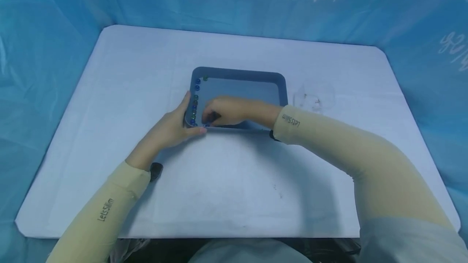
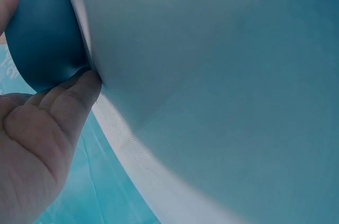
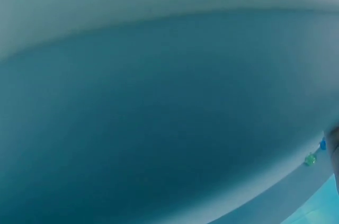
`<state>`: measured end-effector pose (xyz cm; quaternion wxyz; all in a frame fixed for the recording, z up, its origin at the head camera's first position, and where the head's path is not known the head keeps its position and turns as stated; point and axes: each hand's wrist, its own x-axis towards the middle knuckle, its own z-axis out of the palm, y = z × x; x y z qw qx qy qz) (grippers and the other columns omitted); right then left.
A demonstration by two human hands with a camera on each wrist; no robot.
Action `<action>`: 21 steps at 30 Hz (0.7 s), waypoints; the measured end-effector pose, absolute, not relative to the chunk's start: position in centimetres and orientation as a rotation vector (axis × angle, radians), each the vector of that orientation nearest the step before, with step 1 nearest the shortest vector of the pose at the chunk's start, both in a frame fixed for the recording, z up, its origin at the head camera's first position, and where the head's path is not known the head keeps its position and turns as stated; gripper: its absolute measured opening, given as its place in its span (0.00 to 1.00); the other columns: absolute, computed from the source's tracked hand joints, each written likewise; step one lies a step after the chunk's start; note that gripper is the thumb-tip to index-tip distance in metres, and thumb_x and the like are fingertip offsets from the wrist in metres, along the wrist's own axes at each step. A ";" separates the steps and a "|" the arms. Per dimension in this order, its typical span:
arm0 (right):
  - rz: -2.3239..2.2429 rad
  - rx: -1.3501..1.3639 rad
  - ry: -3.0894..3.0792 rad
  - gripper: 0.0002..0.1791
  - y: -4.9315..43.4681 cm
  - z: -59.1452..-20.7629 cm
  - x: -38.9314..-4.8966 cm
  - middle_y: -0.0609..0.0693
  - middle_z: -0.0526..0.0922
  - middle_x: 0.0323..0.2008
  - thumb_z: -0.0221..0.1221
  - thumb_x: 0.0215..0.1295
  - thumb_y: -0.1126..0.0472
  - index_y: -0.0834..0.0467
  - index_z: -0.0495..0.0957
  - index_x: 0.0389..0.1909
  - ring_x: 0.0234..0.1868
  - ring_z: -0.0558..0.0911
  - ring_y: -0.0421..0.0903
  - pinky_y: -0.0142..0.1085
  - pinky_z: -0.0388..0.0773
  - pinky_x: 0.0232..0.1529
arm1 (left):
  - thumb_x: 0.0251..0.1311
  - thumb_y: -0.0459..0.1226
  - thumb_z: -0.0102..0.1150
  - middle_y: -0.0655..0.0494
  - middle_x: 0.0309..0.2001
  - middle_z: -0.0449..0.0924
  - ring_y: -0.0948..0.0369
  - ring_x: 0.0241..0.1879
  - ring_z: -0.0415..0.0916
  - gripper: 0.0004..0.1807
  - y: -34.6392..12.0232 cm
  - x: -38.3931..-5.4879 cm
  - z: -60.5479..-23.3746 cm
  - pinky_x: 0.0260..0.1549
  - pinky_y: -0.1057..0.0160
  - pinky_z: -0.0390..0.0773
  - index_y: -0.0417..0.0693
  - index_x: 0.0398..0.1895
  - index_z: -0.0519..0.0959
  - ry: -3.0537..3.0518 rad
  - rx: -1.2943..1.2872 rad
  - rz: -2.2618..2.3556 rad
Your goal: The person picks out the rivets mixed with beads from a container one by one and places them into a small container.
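Observation:
A grey-blue rectangular tray [image 1: 245,75] lies on the white table. Along its left wall runs a row of small glass marbles [image 1: 195,98], blue and green, with a green marble [image 1: 205,78] beside the row's far end. My left hand [image 1: 175,127] braces the tray's near left corner from outside, straight fingers along the left wall and thumb along the near one. In the left wrist view its fingers [image 2: 79,94] press the tray wall. Inside the tray my right hand [image 1: 226,111] reaches down with curled fingers, pinching a blue marble [image 1: 206,125] by the near wall.
Right of the tray stands a clear plastic container [image 1: 325,92] with faint small bits showing. The white table [image 1: 234,194] has rounded corners. Blue sheeting [image 1: 219,3] with white lettering hangs behind and at both sides.

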<state>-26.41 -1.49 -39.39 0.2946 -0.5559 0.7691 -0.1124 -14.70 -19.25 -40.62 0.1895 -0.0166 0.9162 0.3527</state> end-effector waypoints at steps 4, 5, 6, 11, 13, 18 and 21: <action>-0.312 -1.534 2.012 0.18 -1.6 -39.7 -26.4 0.50 0.83 0.54 0.62 0.68 0.63 0.56 0.80 0.59 0.56 0.80 0.43 0.31 0.75 0.61 | 0.60 0.59 0.63 0.38 0.79 0.42 0.35 0.72 0.56 0.65 -19.3 -14.8 -40.8 0.69 0.35 0.60 0.59 0.77 0.20 2.575 -0.050 0.983; -0.321 -1.543 2.003 0.19 -1.6 -39.8 -26.4 0.50 0.83 0.54 0.61 0.68 0.64 0.56 0.80 0.59 0.56 0.80 0.43 0.31 0.75 0.62 | 0.60 0.59 0.63 0.38 0.79 0.42 0.35 0.72 0.56 0.65 -19.4 -14.8 -40.8 0.69 0.35 0.60 0.59 0.77 0.20 2.575 -0.049 0.982; -0.331 -1.546 1.994 0.19 -1.7 -39.9 -26.4 0.50 0.83 0.53 0.61 0.69 0.64 0.56 0.80 0.59 0.56 0.80 0.43 0.31 0.75 0.61 | 0.60 0.59 0.64 0.38 0.79 0.42 0.35 0.73 0.56 0.65 -19.4 -14.9 -40.8 0.69 0.35 0.59 0.59 0.77 0.20 2.576 -0.047 0.983; -0.358 -1.534 1.987 0.16 -2.1 -40.0 -26.2 0.51 0.83 0.51 0.60 0.70 0.65 0.57 0.81 0.57 0.53 0.81 0.43 0.30 0.77 0.58 | 0.60 0.58 0.65 0.37 0.79 0.43 0.35 0.73 0.55 0.65 -19.4 -14.9 -40.9 0.70 0.35 0.58 0.57 0.78 0.21 2.588 -0.035 1.007; -0.374 -1.522 1.990 0.14 -2.2 -40.1 -26.2 0.51 0.83 0.50 0.60 0.69 0.65 0.57 0.82 0.54 0.51 0.81 0.43 0.29 0.77 0.56 | 0.60 0.57 0.65 0.36 0.78 0.44 0.35 0.73 0.55 0.65 -19.4 -14.9 -40.9 0.70 0.35 0.57 0.57 0.78 0.22 2.594 -0.030 1.022; -0.400 -1.520 1.980 0.11 -2.1 -40.3 -26.2 0.51 0.85 0.47 0.60 0.69 0.66 0.58 0.83 0.49 0.48 0.83 0.42 0.29 0.78 0.53 | 0.60 0.55 0.66 0.37 0.78 0.44 0.36 0.74 0.54 0.65 -19.4 -14.8 -41.0 0.71 0.36 0.57 0.55 0.79 0.23 2.602 -0.024 1.039; -0.400 -1.490 1.979 0.15 -1.8 -40.3 -26.3 0.50 0.85 0.48 0.59 0.70 0.65 0.59 0.80 0.56 0.47 0.82 0.42 0.29 0.79 0.52 | 0.60 0.55 0.66 0.37 0.79 0.44 0.36 0.74 0.53 0.65 -19.4 -14.8 -41.0 0.71 0.36 0.57 0.56 0.79 0.23 2.597 -0.038 1.035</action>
